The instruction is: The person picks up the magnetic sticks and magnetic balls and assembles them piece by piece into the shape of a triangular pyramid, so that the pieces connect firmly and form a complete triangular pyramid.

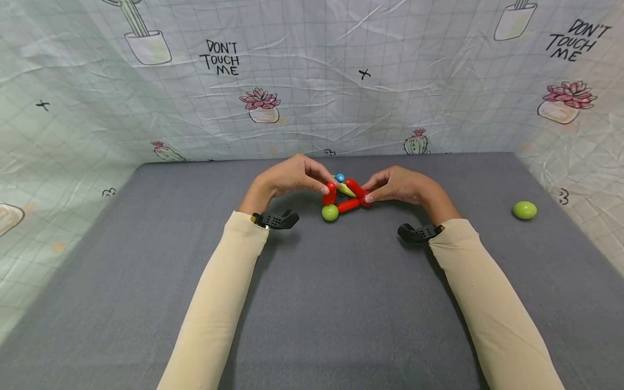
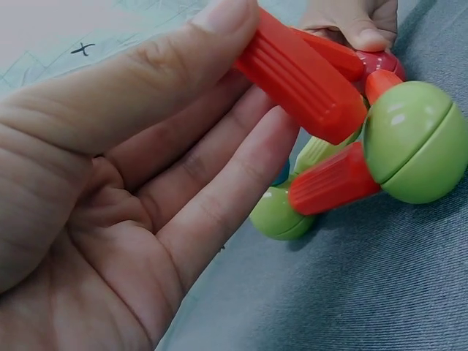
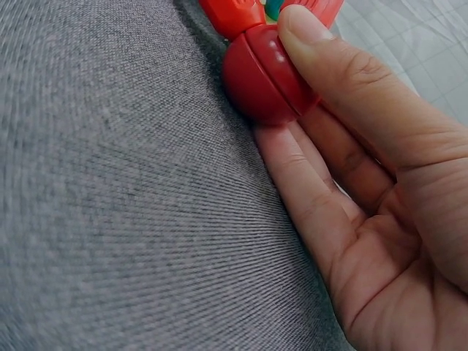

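Between my hands on the grey table is a frame of toy rods and balls. My left hand [image 1: 292, 176] pinches a ribbed red rod [image 2: 307, 80] between thumb and fingers. The rod slants up beside a green ball [image 1: 330, 213] at the frame's near corner; whether they join is unclear. My right hand [image 1: 402, 184] holds a red ball [image 3: 267, 77] at the right corner, with two red rods [image 1: 349, 206] meeting at it. Behind lie a yellow-green rod [image 1: 346, 190] and a blue piece [image 1: 339, 177], partly hidden. Another green ball [image 2: 281, 213] shows low in the left wrist view.
A loose green ball [image 1: 524, 210] lies far right on the grey table [image 1: 341, 303]. A white printed cloth [image 1: 312, 81] hangs behind the table's back edge and along both sides. Black wrist cameras [image 1: 280, 220] sit on both wrists.
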A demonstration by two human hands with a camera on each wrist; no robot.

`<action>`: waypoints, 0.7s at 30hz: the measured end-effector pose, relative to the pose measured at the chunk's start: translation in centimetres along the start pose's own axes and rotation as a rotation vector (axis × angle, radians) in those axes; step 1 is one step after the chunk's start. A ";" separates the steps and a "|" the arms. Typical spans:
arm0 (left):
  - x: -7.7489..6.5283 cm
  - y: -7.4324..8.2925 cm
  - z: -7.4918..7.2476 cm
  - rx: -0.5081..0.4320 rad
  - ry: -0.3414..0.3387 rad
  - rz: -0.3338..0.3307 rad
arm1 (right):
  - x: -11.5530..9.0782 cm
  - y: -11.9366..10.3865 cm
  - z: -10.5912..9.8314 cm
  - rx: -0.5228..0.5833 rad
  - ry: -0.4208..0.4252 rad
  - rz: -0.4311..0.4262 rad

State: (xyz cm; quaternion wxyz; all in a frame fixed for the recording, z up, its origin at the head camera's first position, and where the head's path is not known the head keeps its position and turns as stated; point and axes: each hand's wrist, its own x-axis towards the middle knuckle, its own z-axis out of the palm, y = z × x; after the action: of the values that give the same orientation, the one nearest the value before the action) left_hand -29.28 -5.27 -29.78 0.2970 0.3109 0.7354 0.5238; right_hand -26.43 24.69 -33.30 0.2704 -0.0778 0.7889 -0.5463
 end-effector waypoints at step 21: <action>0.2 -0.2 0.7 -0.052 -0.024 -0.001 | 0.0 -0.1 0.1 0.006 0.009 -0.001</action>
State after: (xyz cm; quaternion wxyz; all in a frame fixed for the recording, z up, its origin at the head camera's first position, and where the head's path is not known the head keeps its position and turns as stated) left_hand -28.87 -4.74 -30.20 0.3139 0.3089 0.7181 0.5389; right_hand -26.41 24.57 -33.26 0.2667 -0.0749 0.7886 -0.5490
